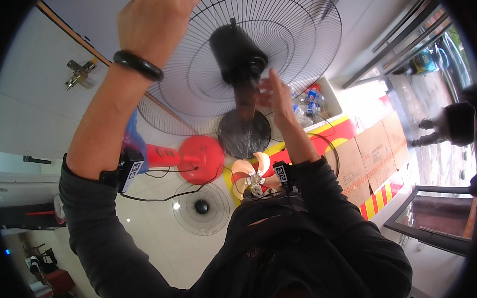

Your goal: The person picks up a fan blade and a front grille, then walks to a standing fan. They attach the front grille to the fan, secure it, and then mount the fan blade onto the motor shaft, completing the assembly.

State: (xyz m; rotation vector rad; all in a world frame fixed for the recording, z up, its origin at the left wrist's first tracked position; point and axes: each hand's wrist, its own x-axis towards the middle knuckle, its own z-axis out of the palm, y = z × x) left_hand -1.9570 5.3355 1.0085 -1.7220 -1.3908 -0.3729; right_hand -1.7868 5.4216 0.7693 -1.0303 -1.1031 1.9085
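Observation:
A black wire fan grille (302, 26) spreads across the top of the view, with a black fan motor housing (233, 45) at its middle. My left hand (155, 17) is closed at the grille's upper left rim; its fingertips are partly cut off by the frame edge. Beside the neck under the motor is my right hand (280, 96), thumb raised and apart from the blurred fingers. I cannot tell whether it touches the fan. Below the neck, a dark round base (244, 135) looks wrapped in clear plastic. Orange fan blades (254, 174) lie close to my body.
A red round base (200, 160) and a second wire grille (200, 194) lie on the tiled floor. To the right are a white box (329, 100) of plastic bottles and flattened cardboard (374, 156). A black cable (166, 198) crosses the floor. A person (455, 123) stands far right.

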